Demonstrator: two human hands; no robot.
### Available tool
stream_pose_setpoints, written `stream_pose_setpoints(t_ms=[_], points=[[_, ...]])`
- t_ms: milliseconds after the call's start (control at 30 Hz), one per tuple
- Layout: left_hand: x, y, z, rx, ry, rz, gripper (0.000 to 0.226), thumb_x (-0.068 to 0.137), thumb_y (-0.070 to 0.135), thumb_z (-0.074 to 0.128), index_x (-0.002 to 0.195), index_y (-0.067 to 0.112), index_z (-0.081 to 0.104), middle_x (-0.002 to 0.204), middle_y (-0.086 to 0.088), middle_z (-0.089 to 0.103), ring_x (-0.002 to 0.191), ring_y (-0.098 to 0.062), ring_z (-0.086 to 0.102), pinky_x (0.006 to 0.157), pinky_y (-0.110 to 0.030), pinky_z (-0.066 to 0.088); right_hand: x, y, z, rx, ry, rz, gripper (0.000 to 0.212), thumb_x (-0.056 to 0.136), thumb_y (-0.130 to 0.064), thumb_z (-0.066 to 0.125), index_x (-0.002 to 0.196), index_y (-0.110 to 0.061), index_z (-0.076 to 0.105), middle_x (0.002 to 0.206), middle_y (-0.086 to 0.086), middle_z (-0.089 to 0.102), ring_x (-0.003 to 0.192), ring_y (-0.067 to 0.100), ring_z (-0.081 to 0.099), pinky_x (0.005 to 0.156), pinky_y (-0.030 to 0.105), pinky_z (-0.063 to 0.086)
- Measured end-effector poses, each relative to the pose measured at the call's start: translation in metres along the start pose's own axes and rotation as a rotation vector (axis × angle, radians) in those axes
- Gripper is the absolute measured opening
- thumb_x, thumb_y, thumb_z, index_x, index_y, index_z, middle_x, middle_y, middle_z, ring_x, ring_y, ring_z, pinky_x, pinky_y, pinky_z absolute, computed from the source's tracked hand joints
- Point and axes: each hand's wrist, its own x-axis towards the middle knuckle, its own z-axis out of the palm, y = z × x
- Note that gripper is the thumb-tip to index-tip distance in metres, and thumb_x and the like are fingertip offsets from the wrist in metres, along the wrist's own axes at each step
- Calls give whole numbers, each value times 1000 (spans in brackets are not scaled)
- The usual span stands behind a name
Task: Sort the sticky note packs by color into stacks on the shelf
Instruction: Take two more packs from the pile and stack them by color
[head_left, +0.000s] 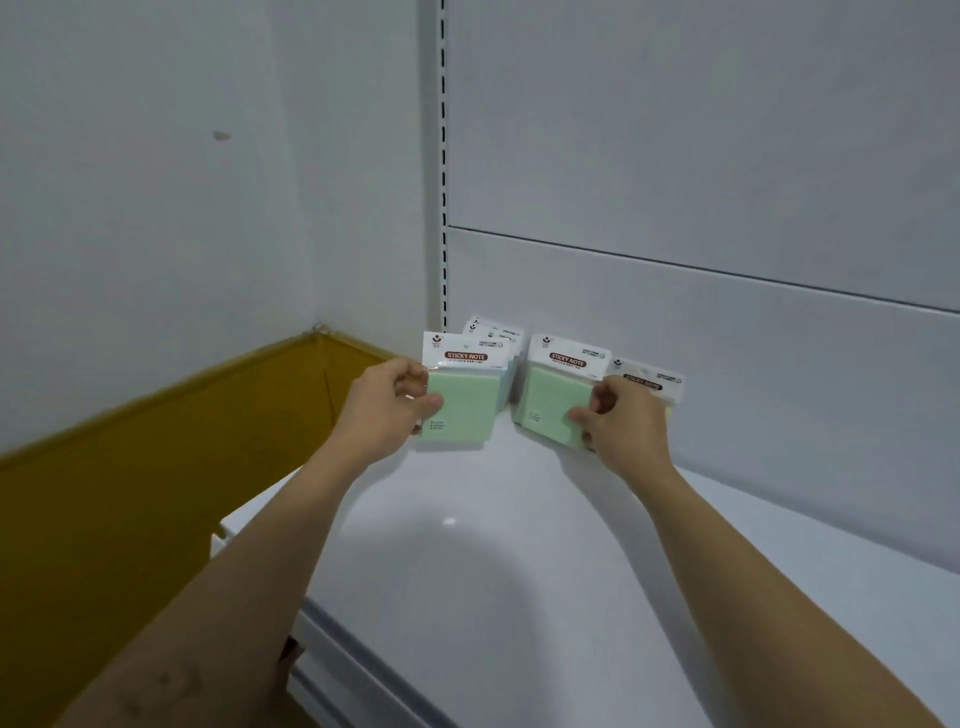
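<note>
Our left hand (387, 410) grips a mint-green sticky note pack in clear wrap (462, 410) by its left edge, thumb across the front, at the foot of the white slotted upright post (443, 156) and just to its right. Our right hand (623, 423) pinches a second mint-green pack (550, 400) at its right side, farther right of the post and tilted; we cannot tell whether its lower corner touches the white shelf board (493, 545).

Behind the first pack, nearer the post's foot, a pale blue pack (510, 371) peeks out. Farthest right of the post, a pack with a pale yellowish edge (652, 380) sits partly hidden by our right hand.

Each white header card carries "STICKY NOTE" in white on a red-brown band, with a small logo above — the finer print is too small to read.

The packs cluster by the grey back panel (727, 156) right of the post. The shelf board spreads bare toward us, its front edge running diagonally below the post — beyond it lies a mustard-yellow floor (130, 493).
</note>
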Motion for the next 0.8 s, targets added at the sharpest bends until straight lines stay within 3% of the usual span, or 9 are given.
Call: stream_pose_setpoints(t_ms=[133, 233, 333, 467, 633, 800], points=[[32, -11, 6, -55, -94, 12, 16, 85, 3, 67, 99, 4, 60, 99, -19, 69, 82, -25, 66, 64, -33, 56, 2, -4, 18, -7, 98, 35, 27, 70, -6, 79, 72, -19, 55, 68, -4, 58, 69, 25, 59, 71, 42, 55], [55, -14, 9, -88, -170, 35, 10, 86, 2, 66, 92, 7, 59, 99, -23, 68, 83, -29, 66, 70, -40, 56, 0, -7, 28, -20, 161, 49, 28, 72, -5, 78, 86, -18, 57, 69, -8, 57, 68, 17, 55, 68, 30, 48], [76, -13, 13, -116, -244, 63, 14, 86, 2, 66, 87, 13, 58, 97, -22, 66, 89, -34, 67, 73, -46, 58, -3, -9, 39, -31, 223, 55, 31, 75, -4, 76, 95, -18, 56, 70, -10, 56, 67, 14, 54, 68, 29, 47], [91, -13, 23, -199, -332, 104, 19, 87, 1, 64, 84, 17, 57, 88, -9, 63, 86, -25, 67, 64, -31, 59, -8, -10, 51, -87, 298, 74, 29, 77, -5, 75, 99, -14, 57, 70, -12, 55, 69, 13, 53, 65, 22, 37], [91, -38, 35, -278, -375, 97, 19, 86, -1, 65, 87, 17, 58, 85, -6, 65, 89, -33, 68, 73, -44, 58, -11, -13, 61, -172, 350, 116, 27, 79, -11, 73, 101, -15, 57, 78, -6, 60, 77, 19, 58, 71, 33, 47], [85, -53, 41, -150, -385, 199, 17, 85, 6, 69, 86, 19, 60, 85, 0, 65, 80, -16, 63, 76, -39, 58, -12, -10, 65, -216, 394, 160, 34, 81, -18, 72, 112, -17, 57, 84, -3, 65, 84, 21, 61, 75, 34, 48]])
